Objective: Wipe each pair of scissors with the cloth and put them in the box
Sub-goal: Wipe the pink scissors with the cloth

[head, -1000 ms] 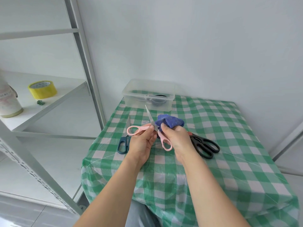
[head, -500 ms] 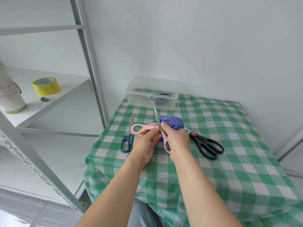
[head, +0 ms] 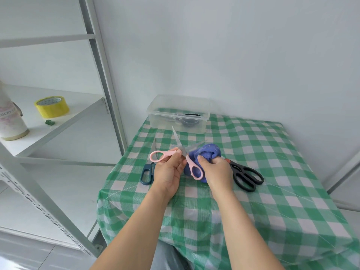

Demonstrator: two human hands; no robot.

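Note:
My left hand [head: 169, 171] pinches one handle of the pink scissors [head: 163, 154], which are spread wide open above the table. One blade points up toward the box, and the other runs right into the blue cloth [head: 208, 152]. My right hand [head: 217, 172] grips that bunched cloth against the blade. Dark blue scissors [head: 146, 173] lie on the checked tablecloth left of my left hand, partly hidden by it. Black scissors [head: 247, 177] lie right of my right hand. The clear plastic box [head: 155, 114] stands at the table's back edge with dark scissors inside.
The small table [head: 272, 162] under the green checked cloth stands against a white wall. A white metal shelf rack [head: 109, 106] is close on the left, holding a yellow tape roll [head: 52, 106] and a white cylinder [head: 9, 121].
The pink scissors have opened wider, with one blade now lying into the cloth. Both hands stay at the same spot over the table.

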